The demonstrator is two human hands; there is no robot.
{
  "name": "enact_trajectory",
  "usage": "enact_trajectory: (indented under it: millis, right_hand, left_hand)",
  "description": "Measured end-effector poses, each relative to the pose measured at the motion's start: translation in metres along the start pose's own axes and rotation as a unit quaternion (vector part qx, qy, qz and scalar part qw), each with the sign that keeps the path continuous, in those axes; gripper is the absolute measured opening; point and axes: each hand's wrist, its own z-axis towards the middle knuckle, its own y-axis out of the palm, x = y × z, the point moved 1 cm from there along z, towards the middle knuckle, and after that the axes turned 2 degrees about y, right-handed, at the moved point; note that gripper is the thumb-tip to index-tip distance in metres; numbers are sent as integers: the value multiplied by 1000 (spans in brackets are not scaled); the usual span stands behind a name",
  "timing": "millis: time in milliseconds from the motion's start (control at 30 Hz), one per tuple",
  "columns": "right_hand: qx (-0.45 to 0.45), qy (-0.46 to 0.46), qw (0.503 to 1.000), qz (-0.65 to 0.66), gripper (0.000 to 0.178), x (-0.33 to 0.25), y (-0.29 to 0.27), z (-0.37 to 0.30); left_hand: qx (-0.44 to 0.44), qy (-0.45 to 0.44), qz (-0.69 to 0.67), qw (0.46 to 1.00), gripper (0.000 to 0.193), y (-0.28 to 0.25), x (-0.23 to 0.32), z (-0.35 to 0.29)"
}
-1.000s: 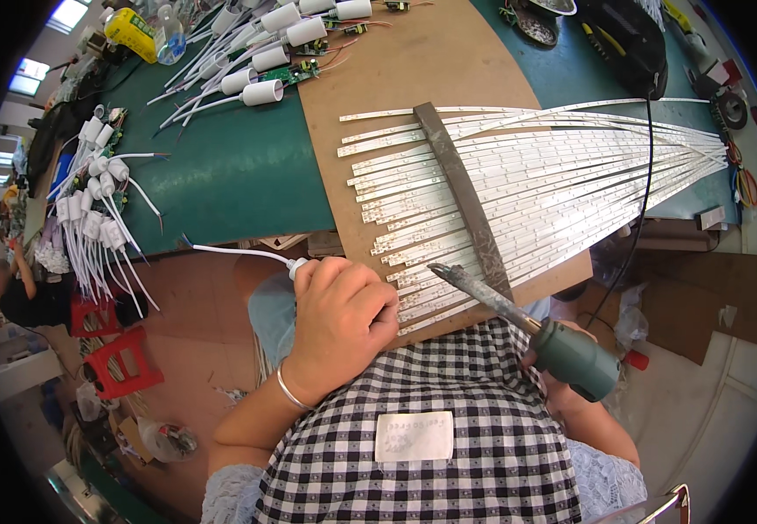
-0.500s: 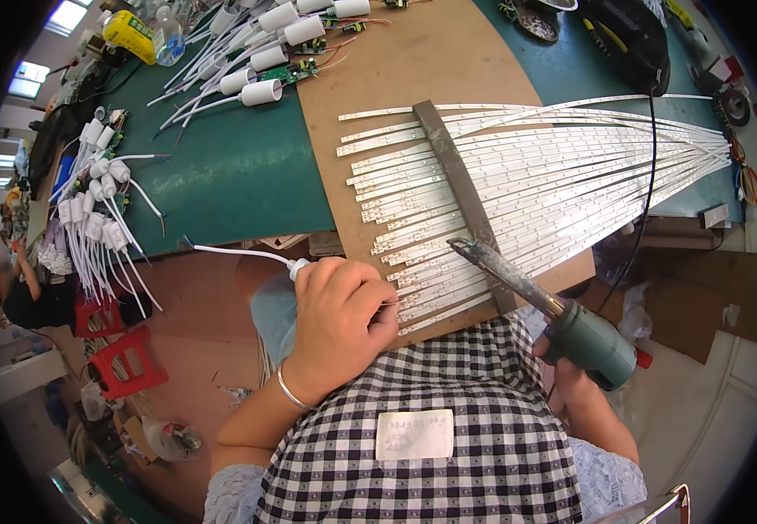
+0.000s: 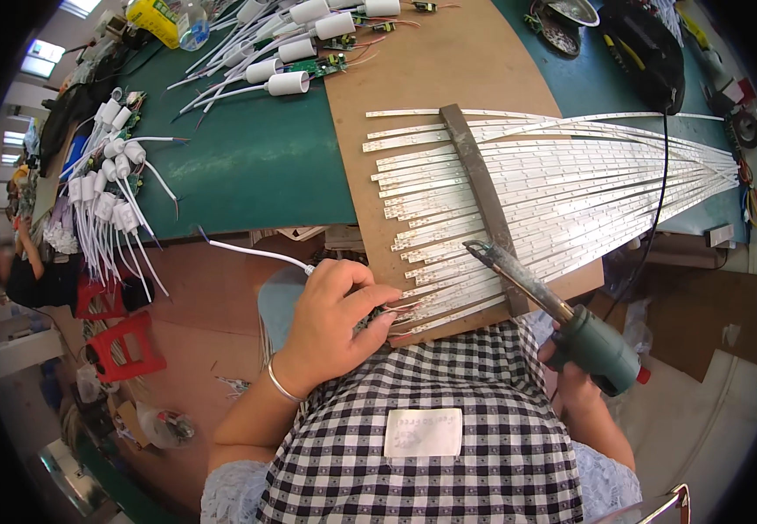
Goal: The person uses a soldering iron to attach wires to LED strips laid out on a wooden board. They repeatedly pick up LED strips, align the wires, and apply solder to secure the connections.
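Note:
My left hand pinches a small circuit board with thin wires between thumb and fingers; the palm covers most of it. A white cable with a bare dark end trails out behind that hand. The wires reach the near left ends of a fan of white LED strips. My right hand is closed round the green handle of a soldering gun. Its blackened metal tip points up and left, over the strips beside a grey-brown metal bar, which lies across them.
The strips lie on a brown board on a green tabletop. White-capped drivers with cables lie at the far side; more hang in a bunch at left. A black cord crosses the strips. Someone sits far left near red stools.
My left thumb and fingers have spread forward, so the thin wires now show at the strip ends. The whole view has shifted slightly; the soldering gun stays about the same place.

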Motion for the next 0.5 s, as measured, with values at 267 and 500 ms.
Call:
enact_trajectory:
  millis: [267, 500]
  right_hand:
    - [20, 9, 998, 66, 78, 8, 1, 1]
    - [34, -32, 996, 73, 75, 6, 3, 14]
  left_hand:
    - [116, -157, -94, 976, 32, -5, -31, -34]
    - [129, -44, 130, 982, 13, -47, -33, 18]
